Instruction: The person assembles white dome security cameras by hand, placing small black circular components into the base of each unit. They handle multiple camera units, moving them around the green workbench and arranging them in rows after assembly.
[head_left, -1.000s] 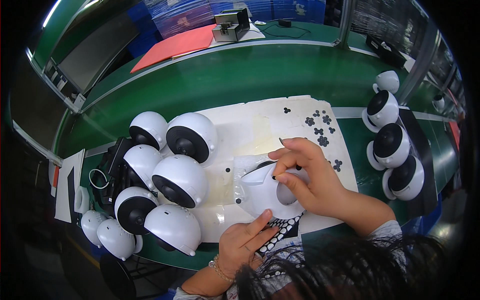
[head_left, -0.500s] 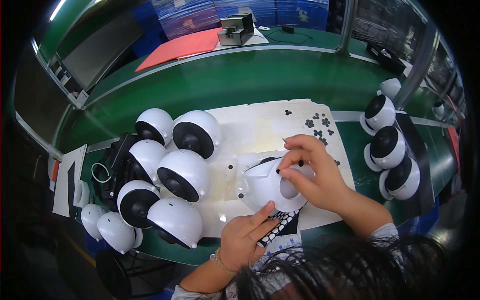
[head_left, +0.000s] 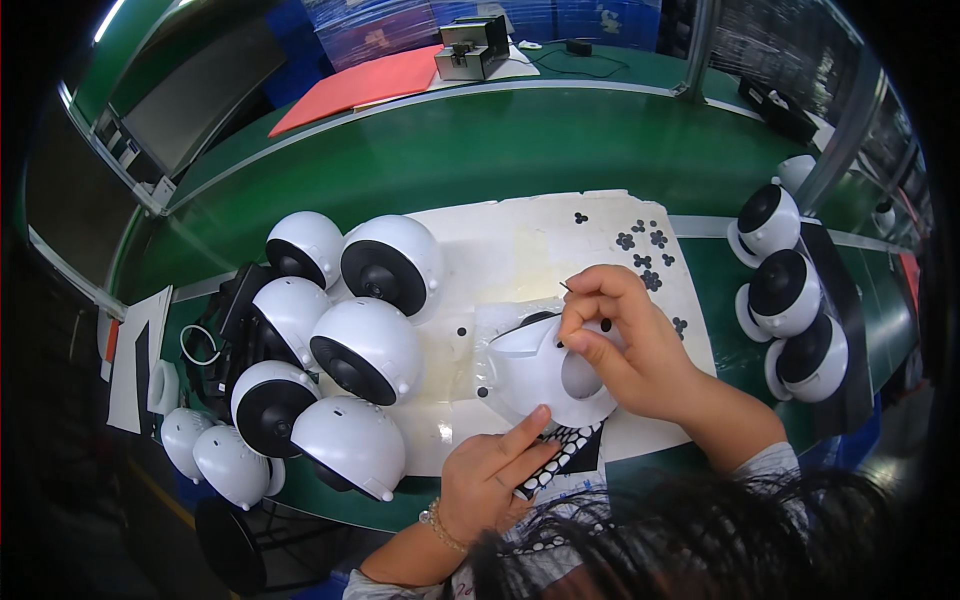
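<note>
A white rounded camera-like housing [head_left: 530, 375] lies in front of me on a clear plastic bag [head_left: 487, 350], with a round opening in its side. Over it, my right hand [head_left: 625, 345] is closed in a pinch. A thin, dark pointed thing [head_left: 566, 287] sticks out above its fingers, and a small round black pad [head_left: 560, 345] shows at the thumb tip. My left hand [head_left: 492, 470] presses its index fingertip on the housing's near edge. Under its other fingers it holds a black sheet with white round spots [head_left: 556, 460].
Several white ball-shaped cameras [head_left: 367, 350] with black faces crowd the left; more [head_left: 785, 290] line the right edge. Black dot clusters [head_left: 640, 262] lie on the pale board [head_left: 520, 225]. Behind stand a metal device [head_left: 470, 55], a red sheet [head_left: 360, 88] and a metal post [head_left: 698, 50].
The view has shifted slightly. My right thumb and index fingertips have come closer together over the housing; my left hand stays in place.
</note>
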